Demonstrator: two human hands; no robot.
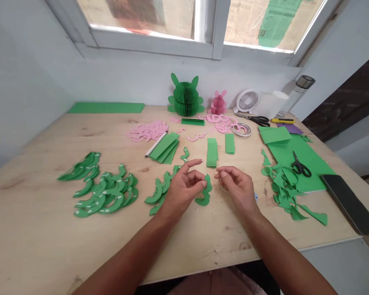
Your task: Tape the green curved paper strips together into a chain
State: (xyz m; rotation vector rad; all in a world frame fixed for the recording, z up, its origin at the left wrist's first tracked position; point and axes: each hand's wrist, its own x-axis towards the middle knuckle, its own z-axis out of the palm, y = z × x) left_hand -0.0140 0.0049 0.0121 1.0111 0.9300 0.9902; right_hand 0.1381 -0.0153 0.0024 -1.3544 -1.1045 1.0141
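Left hand [187,187]: fingers grasp green curved paper [206,197] | paper: behind middle of counter [184,250] front edge, long axis front-to-back | right hand [237,186]: fingertips close together, cannot tell if holding

Cutout [204,197], one: green paper, flat, with a wavy, lobed outline; upper end narrow and rounded, lower part broader and curved. Pinched at its left edge by the left hand [184,188], whose fingertips hide part of it. Long axis pointing roughly away from the wearer. Located between the hands, apart from the right; contact with the bench [203,241] beneath unclear.
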